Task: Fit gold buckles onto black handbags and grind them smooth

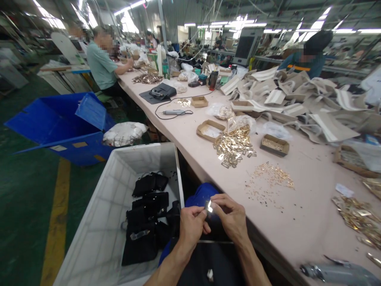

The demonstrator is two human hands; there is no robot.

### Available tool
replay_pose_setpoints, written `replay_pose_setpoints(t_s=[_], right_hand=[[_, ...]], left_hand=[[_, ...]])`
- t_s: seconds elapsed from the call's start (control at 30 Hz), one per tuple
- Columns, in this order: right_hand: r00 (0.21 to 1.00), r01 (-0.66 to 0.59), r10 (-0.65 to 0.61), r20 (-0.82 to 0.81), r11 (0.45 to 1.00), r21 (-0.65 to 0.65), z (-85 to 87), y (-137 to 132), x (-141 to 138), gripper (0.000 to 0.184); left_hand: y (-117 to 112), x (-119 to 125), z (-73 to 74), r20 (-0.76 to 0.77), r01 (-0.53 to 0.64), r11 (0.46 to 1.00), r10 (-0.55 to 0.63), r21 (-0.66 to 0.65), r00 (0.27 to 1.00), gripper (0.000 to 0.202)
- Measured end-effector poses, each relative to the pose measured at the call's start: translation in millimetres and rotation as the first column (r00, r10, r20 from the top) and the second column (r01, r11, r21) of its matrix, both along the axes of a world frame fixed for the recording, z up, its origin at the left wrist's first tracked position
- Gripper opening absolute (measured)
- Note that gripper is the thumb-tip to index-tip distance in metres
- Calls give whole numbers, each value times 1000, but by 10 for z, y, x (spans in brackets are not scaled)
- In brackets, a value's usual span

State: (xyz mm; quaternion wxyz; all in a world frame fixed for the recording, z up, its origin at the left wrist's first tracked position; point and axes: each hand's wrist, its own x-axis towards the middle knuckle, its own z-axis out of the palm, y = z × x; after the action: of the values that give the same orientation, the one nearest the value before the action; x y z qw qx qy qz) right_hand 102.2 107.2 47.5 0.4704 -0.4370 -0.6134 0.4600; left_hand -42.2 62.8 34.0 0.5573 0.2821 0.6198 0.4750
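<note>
Just above my lap, the fingertips of my left hand [191, 224] and my right hand [231, 216] meet around a small shiny metal plate [209, 206]. Both hands pinch it, one from each side; its exact kind is too small to make out. Below them a black leather piece [208, 258] lies across my lap, with a small pale fitting [210, 275] on it. On the table's near side, beyond my right hand, small gold fasteners [272, 174] are scattered. A pile of gold rectangular metal pieces [233, 145] lies farther back.
A white bin [101, 194] with black bags [143, 242] stands at my left, a blue bin [83, 149] behind it. Electric screwdrivers [339, 273] [175, 113], cardboard trays [274, 145] and beige bag parts [297, 103] cover parts of the table [196, 159]. Co-workers [102, 59] sit farther along.
</note>
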Motion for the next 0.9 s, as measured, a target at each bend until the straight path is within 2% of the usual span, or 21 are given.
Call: replay_pose_setpoints(t_s=[0.07, 0.17, 0.23, 0.43, 0.63, 0.77, 0.9], right_hand=[[999, 36, -36, -7, 999, -19, -52, 18, -6, 9], [997, 80, -81, -7, 995, -67, -112, 41, -6, 18], [995, 95, -95, 14, 992, -81, -127, 54, 3, 15], [997, 77, -75, 27, 994, -81, -50, 50, 1, 11], [989, 132, -133, 63, 991, 26, 38, -33, -115, 6], [980, 156, -169, 104, 980, 124, 22, -96, -196, 10], [976, 147, -168, 141, 977, 153, 7, -126, -241, 13]], left_hand=[[7, 3, 14, 21, 10, 1000, -10, 4, 1000, 26], [13, 4, 54, 56, 24, 1000, -24, -4, 998, 26], [12, -2, 81, 71, 26, 1000, -25, -15, 997, 26], [16, -11, 112, 97, 26, 999, -23, -20, 995, 27], [20, -7, 121, 108, 33, 999, -31, -13, 994, 30], [-1, -16, 105, 114, 64, 998, -64, 7, 991, 32], [-18, -20, 76, 132, 69, 997, -72, 34, 989, 32]])
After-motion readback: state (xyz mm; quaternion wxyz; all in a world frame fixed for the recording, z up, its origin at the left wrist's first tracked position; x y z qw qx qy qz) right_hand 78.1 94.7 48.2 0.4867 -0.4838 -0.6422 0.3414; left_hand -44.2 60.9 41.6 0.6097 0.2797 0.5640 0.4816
